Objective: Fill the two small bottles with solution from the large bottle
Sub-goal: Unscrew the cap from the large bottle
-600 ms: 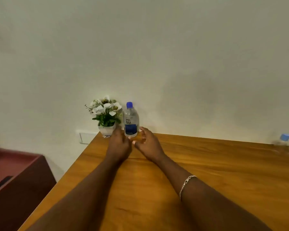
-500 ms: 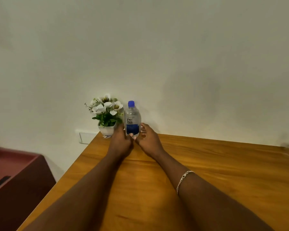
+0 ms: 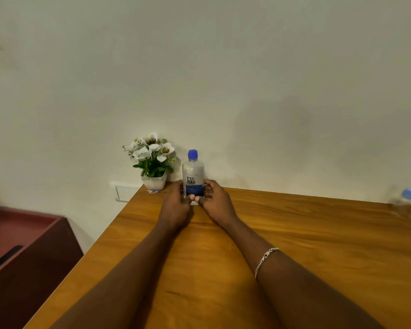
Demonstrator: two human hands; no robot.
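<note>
The large bottle (image 3: pixel 193 175) stands upright at the far edge of the table (image 3: pixel 294 233), just right of the flower pot (image 3: pixel 154 182), its long axis vertical and its blue cap (image 3: pixel 192 155) on. The left hand (image 3: pixel 176 205) and right hand (image 3: pixel 217 201) are both wrapped around its lower half from opposite sides, thumbs meeting in front, equally near. The small bottles (image 3: pixel 407 200) are blurred at the table's right edge, well apart from the large bottle, so I judge it must travel rightward.
</note>
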